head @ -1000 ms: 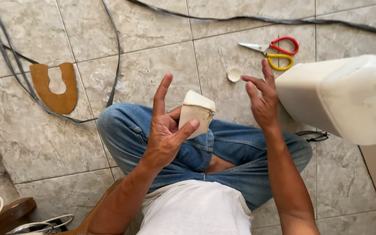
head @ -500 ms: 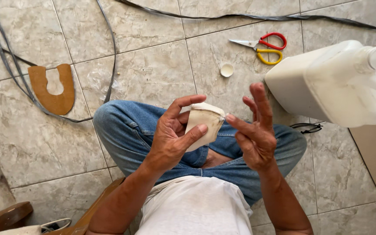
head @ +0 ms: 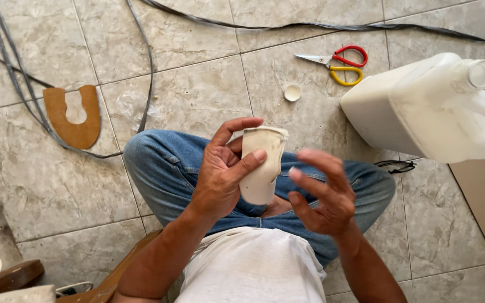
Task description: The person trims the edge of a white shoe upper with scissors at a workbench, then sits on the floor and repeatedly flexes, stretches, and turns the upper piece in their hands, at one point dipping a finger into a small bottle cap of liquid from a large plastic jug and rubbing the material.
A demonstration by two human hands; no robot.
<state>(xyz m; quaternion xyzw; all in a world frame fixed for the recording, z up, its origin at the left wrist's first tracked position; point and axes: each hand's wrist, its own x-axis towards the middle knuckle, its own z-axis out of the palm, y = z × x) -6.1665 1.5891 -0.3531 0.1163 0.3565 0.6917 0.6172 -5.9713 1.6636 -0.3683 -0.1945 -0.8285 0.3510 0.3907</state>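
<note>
Since the earlier frames, the right hand (head: 324, 193) is drawing back from the cream-coloured moulded piece (head: 262, 164), which it was reaching toward half a second ago, and is now hanging just beside it, fingers loosely spread and closed on nothing; its fingertips are motion-blurred. The piece itself is standing taller than before, when it was lying more squat in the palm.

Item held: one cream moulded piece, flat and elongated, resembling a shoe insole section. Its long axis is running roughly upright in the head view, the wider, squared end pointing away from the person and the narrower, rounded end pointing down toward the lap. It is sitting above the crossed legs in blue jeans (head: 164, 163).

Left hand (head: 225, 174): one, wrapping the piece, thumb lying across its face and fingers (head: 237, 124) curling round the far edge, gripping it firmly.

On the tiled floor (head: 40, 185):
- one pair of scissors (head: 335, 60) with one red and one yellow handle, lying well apart from the hands;
- one small white cap (head: 292, 92), near the scissors;
- one large white plastic jug (head: 428, 109), uncapped, lying tilted at the person's right;
- one tan U-shaped cut-out (head: 74, 120), at the left;
- grey straps (head: 12, 73) trailing across the tiles, number unclear.
</note>
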